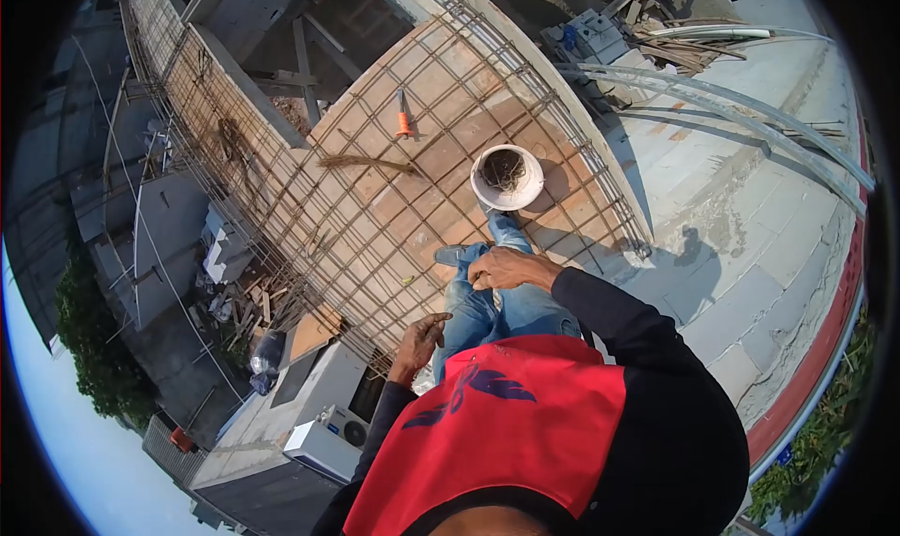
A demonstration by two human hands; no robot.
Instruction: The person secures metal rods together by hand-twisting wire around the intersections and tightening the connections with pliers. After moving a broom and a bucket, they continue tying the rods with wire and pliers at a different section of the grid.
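My right hand (511, 268) is in front of my jeans, over the thighs, with its fingers curled together; what it holds, if anything, is too small to name. Lower and to the left, my left hand (419, 347) hangs beside my thigh, fingers bent and apart, with nothing visible in it. Just beyond my feet stands a white bucket (527, 195) with thin wire pieces inside. An orange-handled tool (403, 124) lies on the rebar grid, and a bundle of thin wire (361, 162) rests to its lower left.
The rebar grid (441, 175) spreads over wooden boards beneath my feet. Beyond its curved edge on the right is a block surface (759, 301) with bent pipes (741, 105). An opening (361, 44) lies ahead. Scrap wood (267, 301) and an air-conditioner unit (353, 432) are at lower left.
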